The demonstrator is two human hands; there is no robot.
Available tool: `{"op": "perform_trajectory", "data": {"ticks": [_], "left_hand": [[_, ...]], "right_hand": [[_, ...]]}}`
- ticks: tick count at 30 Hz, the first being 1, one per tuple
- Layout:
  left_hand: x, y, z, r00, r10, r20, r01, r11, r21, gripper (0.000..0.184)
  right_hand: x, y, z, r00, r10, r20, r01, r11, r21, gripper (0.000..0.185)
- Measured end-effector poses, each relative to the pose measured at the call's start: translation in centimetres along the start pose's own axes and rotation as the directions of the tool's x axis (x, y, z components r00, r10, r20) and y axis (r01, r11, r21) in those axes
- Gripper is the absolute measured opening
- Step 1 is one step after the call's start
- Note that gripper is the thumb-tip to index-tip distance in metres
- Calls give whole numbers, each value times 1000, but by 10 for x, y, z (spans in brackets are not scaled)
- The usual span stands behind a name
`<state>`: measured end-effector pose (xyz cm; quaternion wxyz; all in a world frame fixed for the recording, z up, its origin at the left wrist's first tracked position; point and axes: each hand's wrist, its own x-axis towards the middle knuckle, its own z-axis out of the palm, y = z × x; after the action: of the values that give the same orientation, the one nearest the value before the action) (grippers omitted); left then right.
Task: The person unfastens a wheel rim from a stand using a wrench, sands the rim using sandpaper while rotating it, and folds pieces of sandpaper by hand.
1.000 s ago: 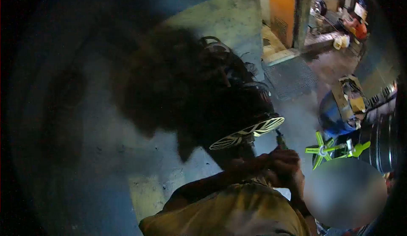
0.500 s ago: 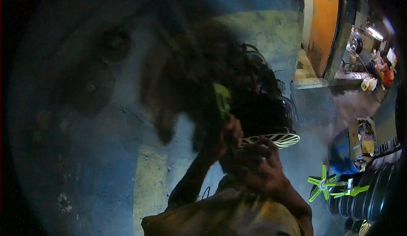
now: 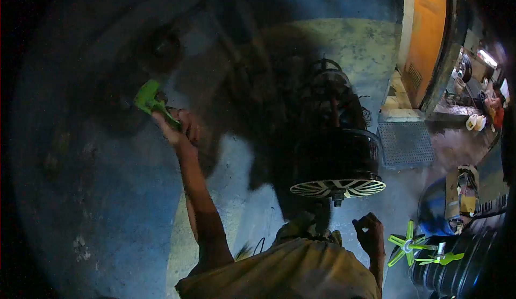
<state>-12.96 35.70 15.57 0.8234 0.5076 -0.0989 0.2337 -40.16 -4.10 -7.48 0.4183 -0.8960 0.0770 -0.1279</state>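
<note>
My left hand point(image 3: 184, 127) reaches out to the left, its fingers wrapped round a bright green pistol-shaped tool point(image 3: 146, 95) whose exact kind I cannot make out. Low on the right is my right hand point(image 3: 370, 233), apart from the wheel, with fingers curled in towards the thumb. Whatever it may hold is hidden. Between the hands a black wheel rim point(image 3: 337, 154) with a pale spoked face point(image 3: 360, 187) is seen side-on. A dark stub point(image 3: 337, 198) sticks out from the middle of that face. Behind the rim, a dark machine point(image 3: 333, 92) is mostly lost in shadow.
Two green star-shaped pieces point(image 3: 407, 243) and several stacked black rims point(image 3: 462, 261) stand at the lower right. Near them are a blue drum point(image 3: 434, 207) and a cardboard box point(image 3: 452, 194). A perforated mat point(image 3: 406, 144) lies by an orange door point(image 3: 424, 41). Another person point(image 3: 494, 108) is farther off.
Both hands were together at the rim's face. My left hand has swung far left with the green tool, and my right hand has drawn back to the lower right. The view has shifted slightly.
</note>
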Motion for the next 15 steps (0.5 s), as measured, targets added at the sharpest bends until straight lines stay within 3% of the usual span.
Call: {"op": "perform_trajectory", "data": {"ticks": [2,4,7,11,13,14,15], "left_hand": [[13,-2,-15,1000,10,-10,-11,998,-66,54],[23,-4,-31,982,41,-185,-32,998,54,56],[29,-13,-53,958,63,-278,-38,995,96,56],[23,-26,-64,971,192,-143,-176,978,116,55],[11,-17,-31,852,193,-487,-96,972,216,55],[10,-18,-33,849,194,-492,-94,971,220,55],[11,-23,-35,846,303,-439,-161,930,332,57]], "right_hand": [[-4,3,2,1000,28,8,-28,999,-18,19],[-2,6,2,999,52,16,-51,998,-37,19],[5,15,5,998,-60,-10,60,997,-49,19],[19,11,0,996,-85,-5,84,994,-68,19],[22,16,0,998,-60,13,61,995,-81,19],[21,26,3,998,-58,19,60,992,-110,21],[19,33,6,998,-51,22,53,989,-136,22]]}}
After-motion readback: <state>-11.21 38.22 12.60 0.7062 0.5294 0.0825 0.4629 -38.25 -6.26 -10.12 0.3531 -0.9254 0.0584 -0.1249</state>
